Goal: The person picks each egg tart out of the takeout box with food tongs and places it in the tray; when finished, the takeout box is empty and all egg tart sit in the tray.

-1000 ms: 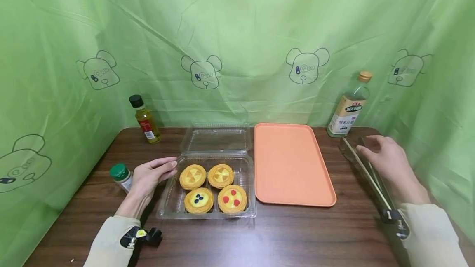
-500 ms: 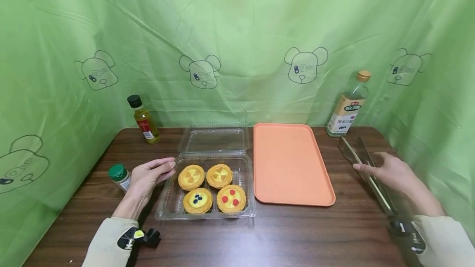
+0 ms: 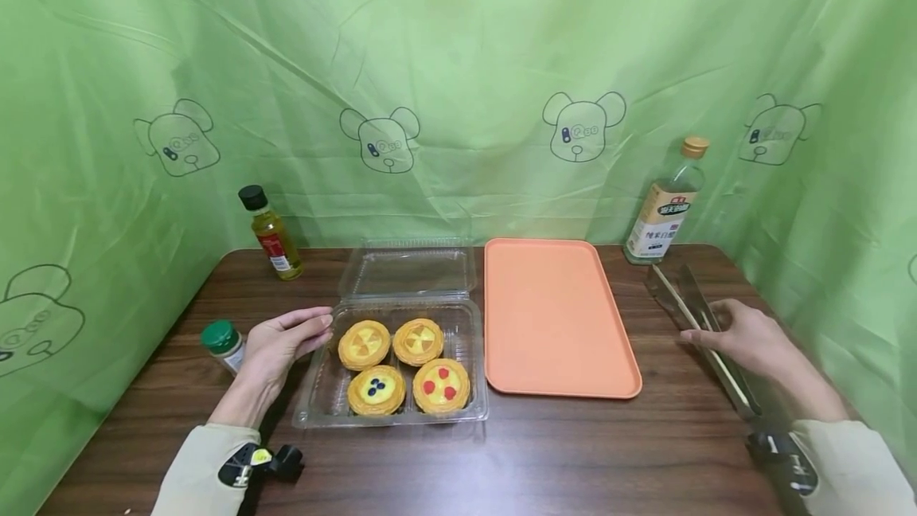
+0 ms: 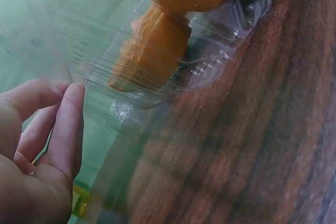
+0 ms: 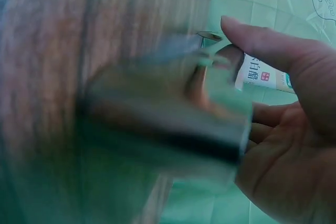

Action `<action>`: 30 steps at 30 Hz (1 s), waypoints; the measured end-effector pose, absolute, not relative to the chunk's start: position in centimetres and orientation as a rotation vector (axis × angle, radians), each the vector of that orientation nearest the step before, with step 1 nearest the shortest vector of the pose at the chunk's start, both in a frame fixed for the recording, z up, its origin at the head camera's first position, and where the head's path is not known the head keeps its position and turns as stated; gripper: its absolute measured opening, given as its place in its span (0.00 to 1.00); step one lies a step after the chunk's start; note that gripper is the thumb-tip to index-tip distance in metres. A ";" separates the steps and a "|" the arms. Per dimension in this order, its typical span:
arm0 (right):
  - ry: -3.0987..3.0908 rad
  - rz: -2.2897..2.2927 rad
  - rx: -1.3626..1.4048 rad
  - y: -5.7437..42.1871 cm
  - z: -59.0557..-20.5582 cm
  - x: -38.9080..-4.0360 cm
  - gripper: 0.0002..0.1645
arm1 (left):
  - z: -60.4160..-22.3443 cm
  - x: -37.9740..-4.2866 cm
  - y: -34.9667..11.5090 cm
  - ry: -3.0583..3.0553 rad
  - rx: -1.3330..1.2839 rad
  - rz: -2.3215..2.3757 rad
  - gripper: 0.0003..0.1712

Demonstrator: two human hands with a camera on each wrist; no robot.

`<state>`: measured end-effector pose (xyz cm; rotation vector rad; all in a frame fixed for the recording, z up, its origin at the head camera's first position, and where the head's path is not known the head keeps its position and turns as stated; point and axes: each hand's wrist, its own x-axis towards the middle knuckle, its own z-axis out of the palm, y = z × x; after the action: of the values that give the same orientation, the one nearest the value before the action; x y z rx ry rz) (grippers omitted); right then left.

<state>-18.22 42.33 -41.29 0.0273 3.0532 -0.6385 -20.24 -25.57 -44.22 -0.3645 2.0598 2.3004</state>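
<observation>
A clear plastic clamshell container (image 3: 301,412) stands with its lid laid back, holding several egg tarts (image 3: 364,345). Blueberries top one front tart (image 3: 376,390), red pieces the other (image 3: 441,386). My left hand (image 3: 275,349) pinches the container's left rim (image 4: 73,72) between thumb and fingertips. On the right lie metal tongs (image 3: 680,297), their tips toward the back. My right hand (image 3: 748,337) straddles their middle, thumb on the left side and fingers on the right. The tongs' metal (image 5: 173,124) is blurred in the right wrist view, and part of the fingers is hidden behind it.
An orange tray (image 3: 559,317) lies between container and tongs. Behind the tongs leans a vinegar bottle (image 3: 661,217). An oil bottle (image 3: 274,239) stands back left, with a green-capped jar (image 3: 224,343) beside my left wrist. Green cloth (image 3: 458,62) hangs around the wooden table (image 3: 544,460).
My right hand has come back from near the tongs' far end to their middle, with the thumb now on their left side. My left hand keeps its hold on the container.
</observation>
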 end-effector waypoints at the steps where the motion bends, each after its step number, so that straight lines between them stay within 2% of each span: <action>1: 3.060 -0.642 0.026 42.4 -41.4 -18.3 0.52 | -44.2 -20.2 -25.6 2.056 -0.363 2.301 0.10; 12: 3.136 -0.700 0.066 43.0 -41.9 -18.1 0.41 | -44.3 -19.8 -25.9 2.051 -0.377 2.302 0.09; 20: 3.250 -0.758 0.078 43.1 -41.8 -17.9 0.34 | -44.1 -19.7 -25.8 2.117 -0.309 2.257 0.18; 30: 3.291 -0.794 0.098 42.3 -40.8 -17.6 0.39 | -44.9 -20.0 -26.0 2.244 -0.140 2.197 0.24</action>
<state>-17.63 42.33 -40.84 0.0982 3.2910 -0.7940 -19.97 -26.00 -44.89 -0.1400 2.2440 2.1974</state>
